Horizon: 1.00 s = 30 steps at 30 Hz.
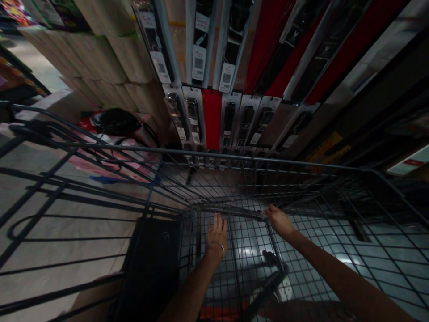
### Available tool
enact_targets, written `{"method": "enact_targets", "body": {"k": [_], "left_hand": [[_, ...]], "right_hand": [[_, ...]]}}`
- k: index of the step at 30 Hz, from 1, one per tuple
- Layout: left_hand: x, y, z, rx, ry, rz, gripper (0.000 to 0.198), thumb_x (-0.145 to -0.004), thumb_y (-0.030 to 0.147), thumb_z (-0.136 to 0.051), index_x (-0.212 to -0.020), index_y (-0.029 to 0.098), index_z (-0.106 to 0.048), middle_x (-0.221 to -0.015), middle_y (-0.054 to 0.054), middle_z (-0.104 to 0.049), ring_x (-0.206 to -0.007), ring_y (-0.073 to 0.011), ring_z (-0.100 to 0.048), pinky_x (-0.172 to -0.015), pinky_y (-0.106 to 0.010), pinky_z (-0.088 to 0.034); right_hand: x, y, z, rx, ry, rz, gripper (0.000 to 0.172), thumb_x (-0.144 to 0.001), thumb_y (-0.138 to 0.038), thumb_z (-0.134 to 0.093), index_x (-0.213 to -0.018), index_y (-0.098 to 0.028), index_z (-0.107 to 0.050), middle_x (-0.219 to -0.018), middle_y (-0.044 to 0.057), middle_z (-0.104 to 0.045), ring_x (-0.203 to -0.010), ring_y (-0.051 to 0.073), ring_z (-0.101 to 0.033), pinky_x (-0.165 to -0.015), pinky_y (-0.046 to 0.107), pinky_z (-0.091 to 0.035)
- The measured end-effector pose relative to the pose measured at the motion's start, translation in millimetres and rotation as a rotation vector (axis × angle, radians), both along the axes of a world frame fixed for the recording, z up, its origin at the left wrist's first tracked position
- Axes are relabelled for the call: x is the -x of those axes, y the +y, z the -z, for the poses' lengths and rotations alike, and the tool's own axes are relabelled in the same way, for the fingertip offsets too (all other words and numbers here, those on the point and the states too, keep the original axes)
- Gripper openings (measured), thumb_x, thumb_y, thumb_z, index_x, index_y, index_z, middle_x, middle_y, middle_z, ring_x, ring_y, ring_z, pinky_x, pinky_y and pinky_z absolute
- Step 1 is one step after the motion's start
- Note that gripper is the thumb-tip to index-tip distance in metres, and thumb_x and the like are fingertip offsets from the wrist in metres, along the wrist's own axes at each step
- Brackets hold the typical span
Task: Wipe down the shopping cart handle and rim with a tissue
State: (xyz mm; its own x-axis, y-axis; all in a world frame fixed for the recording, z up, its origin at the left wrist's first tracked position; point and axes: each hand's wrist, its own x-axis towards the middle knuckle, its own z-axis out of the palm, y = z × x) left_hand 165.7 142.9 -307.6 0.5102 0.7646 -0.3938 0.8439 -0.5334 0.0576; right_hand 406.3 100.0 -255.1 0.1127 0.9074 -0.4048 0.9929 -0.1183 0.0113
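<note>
- Wire cart (pixel 241 156): dark metal grid around both hands; its inner bar (pixel 241 212) lies at the right hand's (pixel 279 222) bent fingertips — too dim to tell whether they clamp it.
- Left hand (pixel 217 235): fingers stretched out, over the mesh.
- Beyond: hanging slim packs (pixel 230 120) with dark contents — beige rolls (pixel 97 58), stacked.

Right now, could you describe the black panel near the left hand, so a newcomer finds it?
Start with the wire shopping cart that spans the lower view. Left of the left hand, find the flat black panel. Its solid surface and small pale mark set it apart from the cart's open bars.
</note>
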Motion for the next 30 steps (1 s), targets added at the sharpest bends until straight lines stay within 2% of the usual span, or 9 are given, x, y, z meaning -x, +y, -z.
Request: {"method": "enact_targets", "body": {"k": [5,9,12,14,18,21,26,30], "left_hand": [[0,-1,1.4,0.002,-0.001,0.009,0.061,-0.078,0.01,-0.034,-0.139,0.016,-0.037,-0.151,-0.013,-0.024,-0.139,-0.027,-0.021,-0.106,-0.047,-0.033],[-1,-2,3.5,-0.002,0.005,0.011,0.06,-0.078,0.012,-0.038,-0.138,0.016,-0.038,-0.15,-0.014,-0.025,-0.139,-0.0279,-0.023,-0.106,-0.048,-0.034],[-2,-2,2.7,-0.016,0.003,0.006,0.059,-0.078,0.012,-0.038,-0.138,0.016,-0.038,-0.15,-0.014,-0.025,-0.138,-0.0288,-0.024,-0.105,-0.049,-0.035],[-2,-1,1.4,-0.02,0.002,0.007,0.058,-0.079,0.011,-0.037,-0.137,0.016,-0.039,-0.15,-0.014,-0.026,-0.138,-0.0288,-0.025,-0.105,-0.048,-0.035],[-2,0,-0.9,-0.016,0.01,0.013,0.058,-0.079,0.009,-0.036,-0.136,0.016,-0.041,-0.15,-0.014,-0.026,-0.137,-0.0291,-0.026,-0.105,-0.048,-0.036],[-3,1,-3.0,-0.011,0.011,0.019,0.058,-0.079,0.009,-0.036,-0.136,0.014,-0.041,-0.15,-0.015,-0.025,-0.137,-0.0303,-0.026,-0.105,-0.048,-0.035],[-3,1,-6.7,-0.01,0.003,0.018,0.057,-0.079,0.007,-0.035,-0.136,0.013,-0.041,-0.15,-0.014,-0.027,-0.137,-0.032,-0.024,-0.106,-0.048,-0.033],[-3,0,-6.2,-0.009,0.003,0.016,0.057,-0.08,0.008,-0.035,-0.137,0.013,-0.04,-0.15,-0.013,-0.028,-0.138,-0.0312,-0.023,-0.107,-0.047,-0.032]], "right_hand": [[-1,-16,-6.9,0.055,0.033,-0.057,0.036,-0.083,-0.001,-0.036,-0.1,-0.015,-0.064,-0.106,0.011,-0.061,-0.093,0.018,-0.059,-0.08,0.024,-0.041],[-13,-3,-21.0,0.099,0.061,-0.138,0.032,-0.081,-0.004,-0.039,-0.095,-0.015,-0.066,-0.101,0.011,-0.062,-0.089,0.018,-0.06,-0.078,0.025,-0.041],[-24,12,-25.5,-0.005,0.051,-0.067,0.033,-0.083,-0.007,-0.039,-0.1,-0.015,-0.065,-0.101,0.01,-0.061,-0.088,0.018,-0.059,-0.076,0.025,-0.041],[-27,18,-21.3,-0.053,0.039,0.006,0.037,-0.083,-0.006,-0.037,-0.106,-0.016,-0.064,-0.103,0.01,-0.06,-0.089,0.018,-0.059,-0.077,0.025,-0.041],[-21,20,-6.3,-0.066,0.013,0.137,0.039,-0.083,-0.003,-0.036,-0.106,-0.016,-0.064,-0.107,0.011,-0.059,-0.093,0.018,-0.059,-0.078,0.024,-0.04],[-14,18,-3.0,-0.066,-0.008,0.226,0.036,-0.084,-0.006,-0.036,-0.105,-0.014,-0.064,-0.105,0.012,-0.059,-0.091,0.018,-0.06,-0.074,0.024,-0.04],[-14,7,-10.3,-0.02,0.025,0.192,0.032,-0.082,-0.005,-0.039,-0.1,-0.014,-0.065,-0.105,0.011,-0.059,-0.088,0.017,-0.061,-0.074,0.023,-0.04],[-15,-10,-13.7,0.014,0.037,0.181,0.033,-0.081,-0.005,-0.041,-0.104,-0.014,-0.063,-0.107,0.01,-0.059,-0.089,0.017,-0.061,-0.074,0.023,-0.04]]}}
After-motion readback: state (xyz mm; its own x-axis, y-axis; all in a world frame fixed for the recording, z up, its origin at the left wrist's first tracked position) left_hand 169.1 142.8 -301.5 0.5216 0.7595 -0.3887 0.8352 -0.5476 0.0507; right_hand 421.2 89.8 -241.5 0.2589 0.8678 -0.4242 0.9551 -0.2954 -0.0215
